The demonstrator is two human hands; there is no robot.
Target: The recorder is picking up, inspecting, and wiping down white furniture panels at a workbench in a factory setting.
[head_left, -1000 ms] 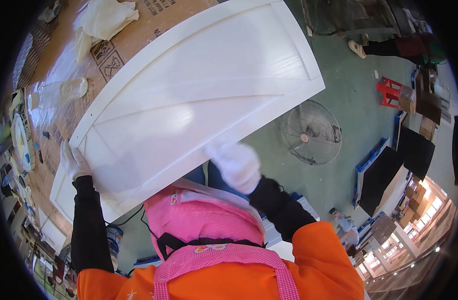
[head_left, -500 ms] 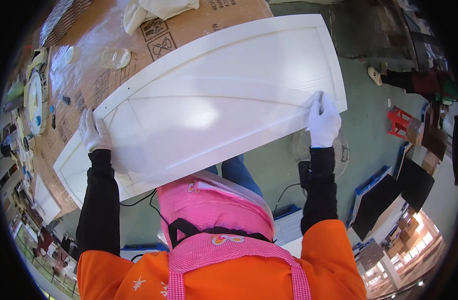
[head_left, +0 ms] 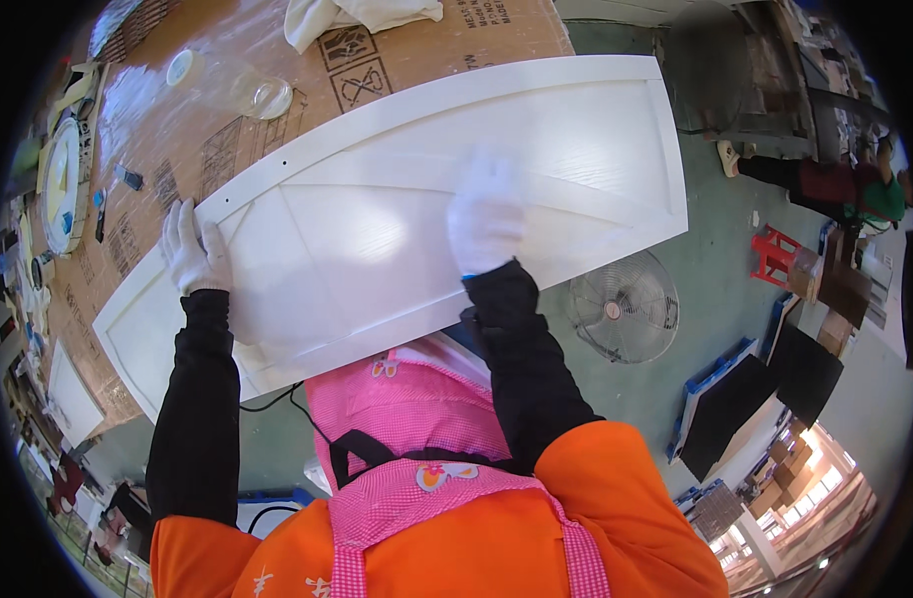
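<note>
A large white panel (head_left: 396, 279) with a curved far edge and raised trim strips lies slanted across the table, its right part reaching past the table's corner. My left hand (head_left: 195, 251), in a white knit glove, rests on the panel's left part by the far edge. Its fingers are stretched out and the thumb is apart. Over the panel's middle is my right hand (head_left: 486, 214), also gloved. Motion smears its fingers, so whether they hold anything cannot be made out. Two small dark holes show along the curved edge near my left hand.
Cardboard under clear film covers the table (head_left: 202, 149). On it are a clear glass jar (head_left: 269, 98), a pale round lid (head_left: 184, 68) and a white cloth (head_left: 362, 15). A floor fan (head_left: 626, 307) and red stool (head_left: 774, 255) stand right. Another person (head_left: 825, 184) is farther off.
My right hand has swept left from the panel's right end to its middle, uncovering the fan. The view has shifted a little; my left hand stays at the same place on the panel.
</note>
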